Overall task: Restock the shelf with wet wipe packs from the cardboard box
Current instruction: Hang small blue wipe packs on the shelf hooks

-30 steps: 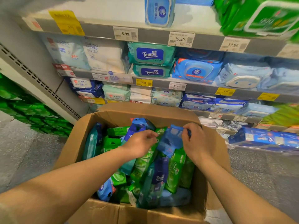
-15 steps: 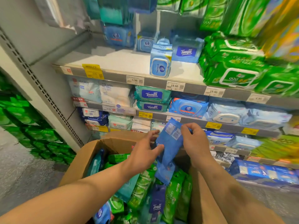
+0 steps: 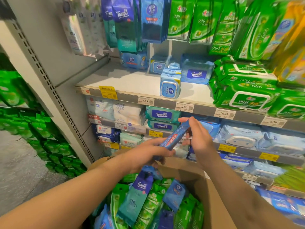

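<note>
Above the cardboard box [image 3: 212,187], both hands hold one slim blue wet wipe pack [image 3: 175,136]: the left hand [image 3: 148,154] curls its fingers around the lower end, the right hand [image 3: 197,138] pinches the upper end. It looks light, soft and a little slippery, so holding it by both ends seems best. Open room lies on the left of the grey shelf [image 3: 125,81], behind its front edge.

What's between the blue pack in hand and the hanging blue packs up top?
Nothing visible. Both hands, left and right, hold the blue pack in open air; the path up to the hanging blue packs looks clear.
</note>
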